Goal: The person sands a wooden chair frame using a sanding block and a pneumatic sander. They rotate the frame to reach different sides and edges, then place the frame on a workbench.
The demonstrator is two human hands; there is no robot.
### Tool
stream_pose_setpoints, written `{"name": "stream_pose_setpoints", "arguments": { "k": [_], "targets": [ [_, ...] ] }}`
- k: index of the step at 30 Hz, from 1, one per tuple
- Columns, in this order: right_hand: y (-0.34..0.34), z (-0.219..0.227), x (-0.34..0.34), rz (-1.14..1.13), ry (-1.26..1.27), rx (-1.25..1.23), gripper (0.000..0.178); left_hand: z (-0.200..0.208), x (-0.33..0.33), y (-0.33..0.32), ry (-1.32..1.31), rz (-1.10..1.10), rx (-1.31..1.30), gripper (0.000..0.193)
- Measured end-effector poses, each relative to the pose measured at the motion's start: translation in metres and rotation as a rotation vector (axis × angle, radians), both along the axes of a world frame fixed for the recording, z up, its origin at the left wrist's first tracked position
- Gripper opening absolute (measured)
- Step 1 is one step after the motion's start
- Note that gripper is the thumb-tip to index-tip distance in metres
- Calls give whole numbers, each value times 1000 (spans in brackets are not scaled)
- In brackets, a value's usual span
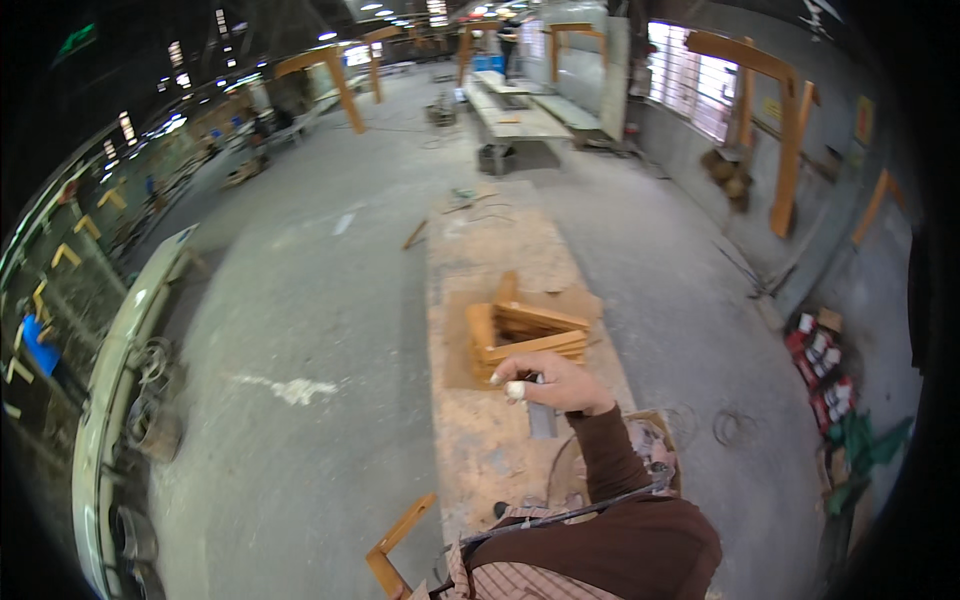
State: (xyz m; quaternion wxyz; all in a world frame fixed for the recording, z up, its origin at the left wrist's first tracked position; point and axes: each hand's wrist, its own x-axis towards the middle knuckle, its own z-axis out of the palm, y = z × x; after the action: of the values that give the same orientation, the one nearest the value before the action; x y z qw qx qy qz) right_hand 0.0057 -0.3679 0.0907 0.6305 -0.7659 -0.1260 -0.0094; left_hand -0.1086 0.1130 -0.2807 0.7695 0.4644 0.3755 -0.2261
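Over the long plywood bench [465, 450], my right hand [552, 383] is curled, with its thumb and fingers drawn together. White shows at the fingertips; I cannot tell whether it is a lump, a wrapping or a coating. Just beyond that hand sits a stack of orange-brown angled wooden pieces [535, 348] on brown cardboard. An L-shaped wooden piece [402, 535] of like colour juts up at the lower edge, left of the bench. My left hand [399, 592] grips its lower end, mostly cut off by the picture's edge.
An open cardboard box [655, 425] with crumpled pinkish stuff stands by my right forearm. To the left runs a long pale bench [120, 370]. White tables [515, 118] stand ahead. Tall wooden frames [785, 150] lean at the right wall, above red-and-white packages [820, 365].
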Motion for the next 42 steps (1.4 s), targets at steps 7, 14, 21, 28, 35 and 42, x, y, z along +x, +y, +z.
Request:
{"name": "stream_pose_setpoints", "arguments": {
  "k": [7, 14, 21, 28, 35, 42],
  "targets": [
    [-69, -19, -26, -135, -146, -291, 23, -45, 116, -95, 79, -140, -224, 40],
    [-114, -30, -78, -300, 0, -303, 31, -5, 221, -222, 154, -151, -266, 30],
    [-163, -48, -70, -541, 197, -221, 35, 2, 332, -332, 270, -453, -263, 32],
    [-238, -48, -7, -672, 221, -214, 34, -16, 417, -463, 345, -359, -297, 32],
    [-283, -49, 10, -778, 252, 0, 32, 22, 448, -564, 270, -758, -110, 36],
    [-318, -40, 1, -840, 372, 1, 27, 54, 450, -639, 314, -715, -182, 41]
  ]
}}
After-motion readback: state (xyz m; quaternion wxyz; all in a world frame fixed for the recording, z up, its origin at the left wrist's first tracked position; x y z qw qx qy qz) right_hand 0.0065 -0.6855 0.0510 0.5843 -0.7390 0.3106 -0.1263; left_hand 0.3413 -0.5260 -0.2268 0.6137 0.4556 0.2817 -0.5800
